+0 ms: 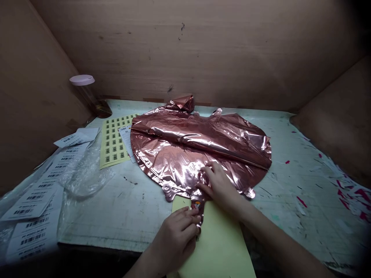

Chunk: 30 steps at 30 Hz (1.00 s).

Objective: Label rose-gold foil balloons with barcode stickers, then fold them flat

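While I am watching from far away, the copper foil balloon is lying flat and wrinkled at the middle of the table, and its narrow tail is pointing to the near side. The left hand is bending its fingers over this tail, but its thumb is hiding, so I am not able to tell whether it is pinching or only pressing. The right hand is touching the near part of the foil with its fingertips; thumb and fingers are standing apart, and I am seeing no firm grasp.

I am judging that the thin foil could be creasing or tearing if the two hands are pulling against each other. The yellow sheet under the tail is hanging past the near edge, so it could be slipping and dragging the tail.

At the left, the barcode sheet and a white card are lying close to the balloon, where a sideways move could be catching them. Clear plastic wrap and white label sheets are lying further left. A lidded cup is standing far left; scraps are littering the right side.
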### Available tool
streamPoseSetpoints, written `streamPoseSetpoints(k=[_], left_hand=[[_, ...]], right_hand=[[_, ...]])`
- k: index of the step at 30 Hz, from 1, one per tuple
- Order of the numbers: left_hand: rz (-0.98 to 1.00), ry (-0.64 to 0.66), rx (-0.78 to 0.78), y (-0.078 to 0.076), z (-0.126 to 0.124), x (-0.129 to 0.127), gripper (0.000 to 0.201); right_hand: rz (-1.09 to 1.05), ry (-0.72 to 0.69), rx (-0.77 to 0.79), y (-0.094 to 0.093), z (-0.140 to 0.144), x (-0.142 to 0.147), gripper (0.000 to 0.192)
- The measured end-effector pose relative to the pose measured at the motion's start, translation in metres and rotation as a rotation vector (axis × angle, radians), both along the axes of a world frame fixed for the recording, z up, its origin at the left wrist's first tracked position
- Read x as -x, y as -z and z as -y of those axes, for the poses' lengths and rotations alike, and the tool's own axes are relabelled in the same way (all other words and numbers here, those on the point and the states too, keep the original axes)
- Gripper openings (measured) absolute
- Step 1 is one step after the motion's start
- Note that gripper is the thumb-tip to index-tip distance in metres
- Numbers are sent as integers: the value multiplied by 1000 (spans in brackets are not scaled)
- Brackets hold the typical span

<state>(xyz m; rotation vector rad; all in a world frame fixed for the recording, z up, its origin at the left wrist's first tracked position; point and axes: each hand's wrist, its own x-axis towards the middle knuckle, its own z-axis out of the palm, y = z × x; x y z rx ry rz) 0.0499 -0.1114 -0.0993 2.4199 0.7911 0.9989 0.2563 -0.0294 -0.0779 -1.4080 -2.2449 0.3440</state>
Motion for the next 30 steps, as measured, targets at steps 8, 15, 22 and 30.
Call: streamPoseSetpoints(k=[8, 15, 22, 30], left_hand=[[172, 31, 135, -27, -8, 2, 24], [61, -243, 180, -27, -28, 7, 41], [37, -235, 171, -21, -27, 4, 47], [74, -305, 254, -28, -40, -10, 29]], right_hand=[[91, -543, -206, 8, 42, -14, 43], [-16, -617, -209, 5, 31, -15, 47], [-578, -133, 459, 6, 16, -11, 20], [-590, -189, 718, -7, -5, -6, 29]])
